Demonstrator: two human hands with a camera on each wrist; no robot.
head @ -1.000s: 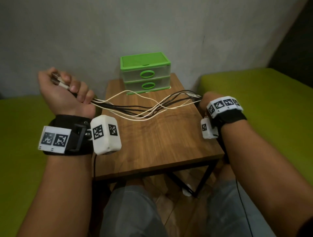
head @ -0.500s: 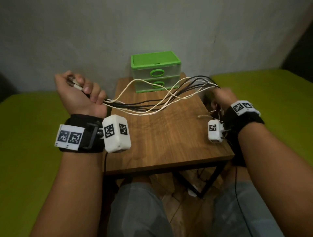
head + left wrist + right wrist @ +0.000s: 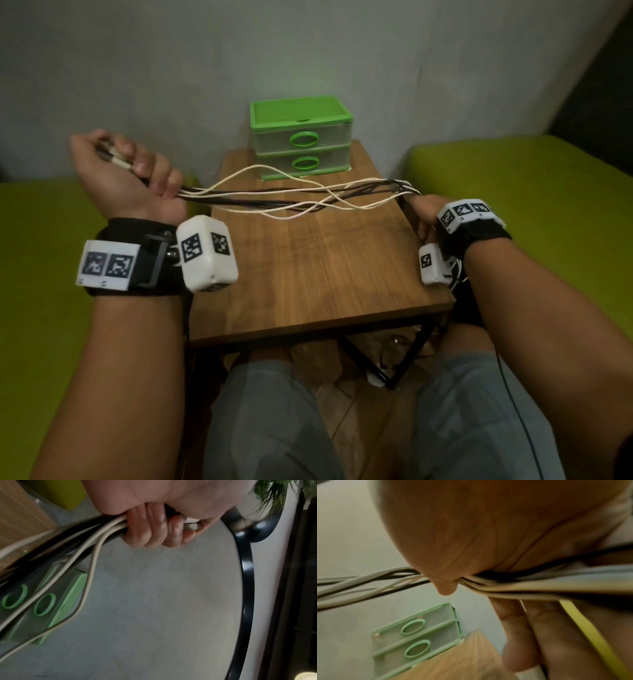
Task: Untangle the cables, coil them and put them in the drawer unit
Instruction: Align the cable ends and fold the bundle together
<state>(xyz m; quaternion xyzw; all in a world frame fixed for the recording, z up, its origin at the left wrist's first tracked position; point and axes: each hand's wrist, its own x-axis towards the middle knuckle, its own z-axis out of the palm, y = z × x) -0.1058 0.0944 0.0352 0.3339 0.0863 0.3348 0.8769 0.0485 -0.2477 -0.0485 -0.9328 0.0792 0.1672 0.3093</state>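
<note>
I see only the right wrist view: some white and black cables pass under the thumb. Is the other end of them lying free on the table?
Observer: No. The left hand grips the other end of the cables, raised beside the table.
Operator: Are the plugs visible there?
Observer: Yes, in the left wrist view a white connector sticks out of the left fist.
Operator: Do the cables touch the table top?
Observer: In the head view they hang stretched between both hands; I cannot tell whether the lowest loop touches the wood.
Operator: Is any drawer open?
Observer: No, both drawers of the drawer unit are closed.
</note>
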